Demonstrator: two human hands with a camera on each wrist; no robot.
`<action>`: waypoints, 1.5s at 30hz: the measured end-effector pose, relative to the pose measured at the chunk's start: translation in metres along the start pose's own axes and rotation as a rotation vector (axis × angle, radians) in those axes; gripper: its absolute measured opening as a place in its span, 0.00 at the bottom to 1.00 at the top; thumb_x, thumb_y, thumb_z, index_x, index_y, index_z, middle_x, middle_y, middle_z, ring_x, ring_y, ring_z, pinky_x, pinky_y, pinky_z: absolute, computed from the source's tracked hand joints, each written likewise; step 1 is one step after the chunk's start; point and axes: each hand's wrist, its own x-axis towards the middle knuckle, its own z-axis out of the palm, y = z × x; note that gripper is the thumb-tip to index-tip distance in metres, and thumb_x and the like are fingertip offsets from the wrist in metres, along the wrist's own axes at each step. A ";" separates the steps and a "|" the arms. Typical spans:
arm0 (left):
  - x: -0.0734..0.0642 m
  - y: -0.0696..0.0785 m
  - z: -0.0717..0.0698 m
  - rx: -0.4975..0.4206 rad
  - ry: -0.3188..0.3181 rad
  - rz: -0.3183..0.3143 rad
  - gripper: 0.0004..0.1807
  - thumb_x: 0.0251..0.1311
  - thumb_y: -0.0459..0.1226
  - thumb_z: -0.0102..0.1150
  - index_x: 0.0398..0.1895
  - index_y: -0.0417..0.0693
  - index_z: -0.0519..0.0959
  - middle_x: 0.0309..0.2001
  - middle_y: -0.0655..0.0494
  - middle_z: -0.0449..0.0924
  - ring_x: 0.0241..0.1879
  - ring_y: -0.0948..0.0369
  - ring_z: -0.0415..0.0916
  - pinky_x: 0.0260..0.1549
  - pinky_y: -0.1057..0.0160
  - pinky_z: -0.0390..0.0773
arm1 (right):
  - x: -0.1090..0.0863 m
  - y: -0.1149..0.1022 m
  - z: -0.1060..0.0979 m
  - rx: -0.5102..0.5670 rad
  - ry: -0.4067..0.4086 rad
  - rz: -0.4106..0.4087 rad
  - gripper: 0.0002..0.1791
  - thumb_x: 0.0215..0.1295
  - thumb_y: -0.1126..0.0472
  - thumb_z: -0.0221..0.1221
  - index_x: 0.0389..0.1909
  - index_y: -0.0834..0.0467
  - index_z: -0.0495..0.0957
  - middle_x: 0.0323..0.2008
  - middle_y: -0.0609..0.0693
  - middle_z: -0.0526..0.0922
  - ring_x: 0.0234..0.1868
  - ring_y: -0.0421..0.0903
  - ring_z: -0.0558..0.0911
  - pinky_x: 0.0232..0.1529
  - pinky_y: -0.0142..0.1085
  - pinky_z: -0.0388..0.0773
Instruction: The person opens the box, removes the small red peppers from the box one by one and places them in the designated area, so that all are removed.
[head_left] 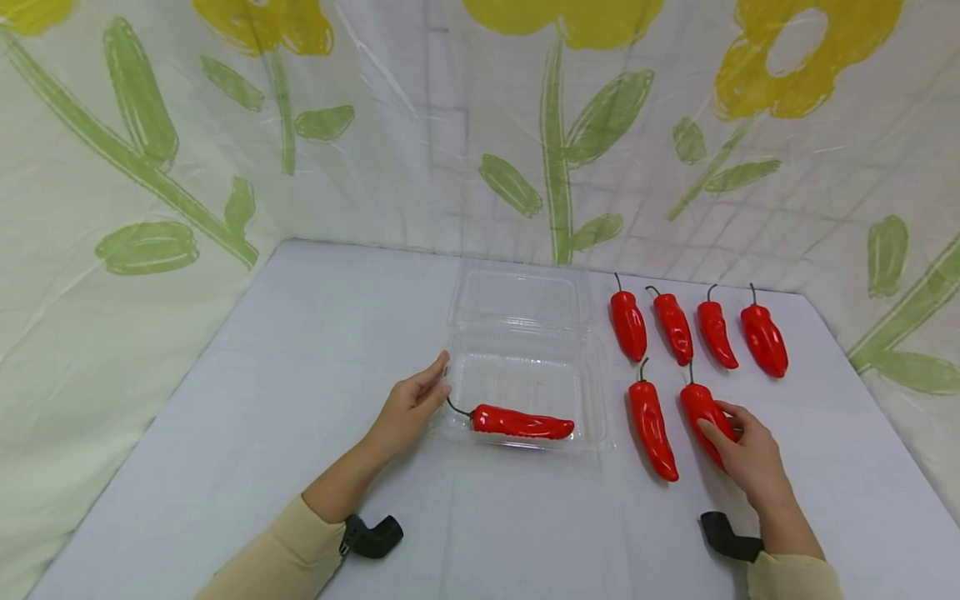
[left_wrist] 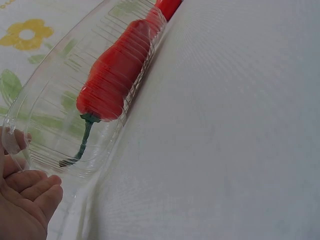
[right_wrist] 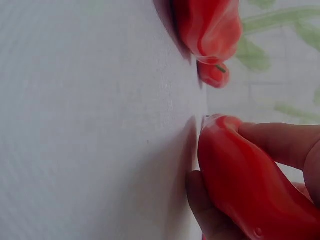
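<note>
My left hand holds the left rim of a lidded clear plastic container, which stands with its lid folded back. A red pepper with a green stem lies crosswise along its near side. Through the plastic, the left wrist view shows that pepper beside the fingers of my left hand. On the right, my right hand grips another red pepper between thumb and fingers. Its shiny body fills the hand in the right wrist view, close over the table.
Another red pepper lies left of the gripped one. A back row of several red peppers spans the table's far right. The white table ends against a hanging flowered sheet. Black wrist mounts sit at both sleeves.
</note>
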 end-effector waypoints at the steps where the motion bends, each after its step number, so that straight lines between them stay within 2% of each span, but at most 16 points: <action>1: 0.000 0.000 0.000 0.000 0.001 0.001 0.28 0.65 0.32 0.50 0.67 0.33 0.58 0.69 0.44 0.57 0.68 0.53 0.57 0.63 0.59 0.62 | 0.000 0.000 0.000 0.000 -0.001 0.003 0.40 0.67 0.45 0.50 0.69 0.66 0.50 0.58 0.70 0.61 0.55 0.64 0.63 0.40 0.42 0.83; 15: 0.000 -0.001 0.000 0.004 0.000 -0.005 0.28 0.65 0.32 0.50 0.67 0.33 0.58 0.69 0.44 0.57 0.67 0.53 0.58 0.63 0.59 0.61 | 0.003 0.000 0.002 -0.036 -0.016 0.004 0.41 0.66 0.45 0.51 0.68 0.68 0.49 0.58 0.72 0.61 0.56 0.66 0.63 0.47 0.51 0.81; 23: 0.000 -0.002 0.000 0.000 -0.003 0.000 0.28 0.65 0.32 0.50 0.67 0.33 0.58 0.69 0.44 0.57 0.68 0.53 0.57 0.63 0.60 0.61 | 0.003 -0.001 0.003 -0.027 -0.014 0.017 0.42 0.66 0.45 0.51 0.69 0.68 0.48 0.59 0.72 0.60 0.57 0.66 0.62 0.48 0.51 0.80; 30: 0.000 -0.003 -0.001 -0.005 -0.003 0.007 0.28 0.64 0.31 0.50 0.67 0.32 0.58 0.69 0.43 0.56 0.68 0.52 0.57 0.63 0.59 0.61 | 0.003 -0.001 0.003 -0.027 -0.021 0.015 0.42 0.66 0.44 0.50 0.69 0.68 0.48 0.61 0.72 0.59 0.59 0.67 0.61 0.52 0.54 0.77; 38: 0.000 -0.003 0.000 -0.008 -0.010 -0.019 0.29 0.65 0.33 0.50 0.67 0.34 0.57 0.69 0.45 0.56 0.68 0.53 0.56 0.63 0.61 0.62 | 0.004 -0.002 0.002 -0.035 -0.030 0.018 0.42 0.68 0.44 0.48 0.70 0.69 0.46 0.63 0.73 0.57 0.61 0.68 0.59 0.55 0.56 0.75; 45: 0.001 -0.003 0.000 -0.014 -0.005 -0.005 0.28 0.65 0.32 0.50 0.67 0.33 0.58 0.69 0.44 0.56 0.68 0.53 0.56 0.63 0.60 0.61 | 0.003 -0.003 0.002 -0.026 -0.031 0.039 0.41 0.69 0.45 0.46 0.70 0.67 0.44 0.64 0.73 0.55 0.62 0.68 0.59 0.56 0.55 0.74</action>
